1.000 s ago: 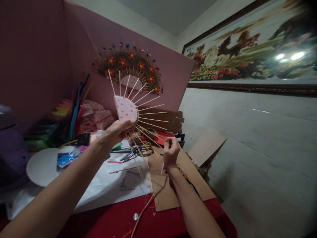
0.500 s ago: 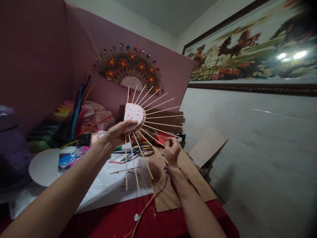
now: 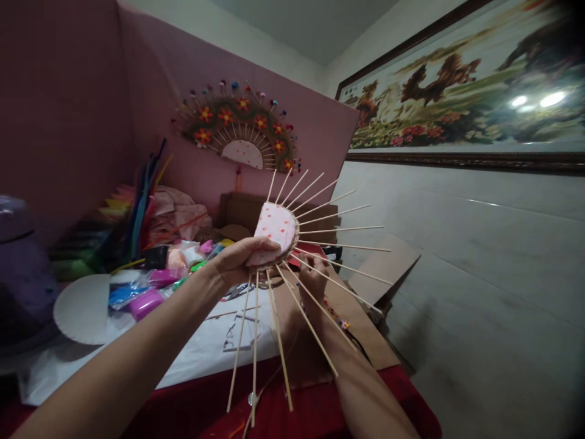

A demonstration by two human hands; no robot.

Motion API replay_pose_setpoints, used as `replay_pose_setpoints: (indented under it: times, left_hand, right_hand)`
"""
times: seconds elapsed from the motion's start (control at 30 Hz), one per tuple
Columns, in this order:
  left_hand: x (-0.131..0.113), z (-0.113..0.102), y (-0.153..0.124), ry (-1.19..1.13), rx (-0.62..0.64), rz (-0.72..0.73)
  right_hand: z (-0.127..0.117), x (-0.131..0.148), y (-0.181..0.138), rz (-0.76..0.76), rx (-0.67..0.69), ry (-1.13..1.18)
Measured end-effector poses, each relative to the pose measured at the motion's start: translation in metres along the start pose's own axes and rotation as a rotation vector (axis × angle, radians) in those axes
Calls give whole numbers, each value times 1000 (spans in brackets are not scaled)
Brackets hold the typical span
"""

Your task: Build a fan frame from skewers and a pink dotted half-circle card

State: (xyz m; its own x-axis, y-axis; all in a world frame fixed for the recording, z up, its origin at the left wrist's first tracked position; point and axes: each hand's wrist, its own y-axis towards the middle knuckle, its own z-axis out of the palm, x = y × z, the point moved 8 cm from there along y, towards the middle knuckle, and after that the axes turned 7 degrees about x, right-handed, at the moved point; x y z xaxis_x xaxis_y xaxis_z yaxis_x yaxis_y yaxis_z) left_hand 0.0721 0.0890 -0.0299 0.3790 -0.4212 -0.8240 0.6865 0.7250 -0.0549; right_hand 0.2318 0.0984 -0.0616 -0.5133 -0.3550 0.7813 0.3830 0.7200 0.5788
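Note:
My left hand (image 3: 240, 259) is closed on a pink dotted half-disc (image 3: 275, 228) from which several thin wooden sticks (image 3: 338, 230) fan out to the right and downward. It holds the piece up in front of me, above the table. My right hand (image 3: 311, 277) is just behind the lower sticks with its fingers curled near the disc's edge; what it pinches is hidden. A brown cord (image 3: 256, 408) trails down over the red tablecloth below.
A finished fan (image 3: 240, 131) with red flowers leans on the pink board behind. White paper (image 3: 201, 341), a paper half-plate (image 3: 82, 308), coloured clay packets (image 3: 146, 299), scissors and cardboard sheets (image 3: 384, 268) lie on the red table. A framed painting (image 3: 461, 91) hangs on the right wall.
My left hand has carried the stick fan to the right and nearer, turning it so the sticks now point right and down. My right hand stayed close beneath it.

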Motion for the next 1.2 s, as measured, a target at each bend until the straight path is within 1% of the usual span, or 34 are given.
replay_pose_setpoints:
  times: [0.17,0.33,0.5,0.7,0.9,1.1,1.2]
  left_hand:
    - [3,3,2,4,24,6]
    - [3,0,3,2,4,6]
    - [7,1,3,-2,34,-30]
    - [3,-3,5,0,24,20]
    - [3,-4,6,8,42,15]
    - [-6,-7,4,-34,-29,84]
    - [-13,-13,1,-32,-89,119]
  right_hand:
    - [0,2,1,-24,-6,-12]
    - [1,-1,0,-38,-5,-13]
    - [2,-5,3,-40,-6,-2]
    - [1,-7,3,-13,-11,14]
    - [3,-6,2,-22,10,28]
    - [-2,-10,7,-25,-39,18]
    - [-8,-7,8,-33,-88,10]
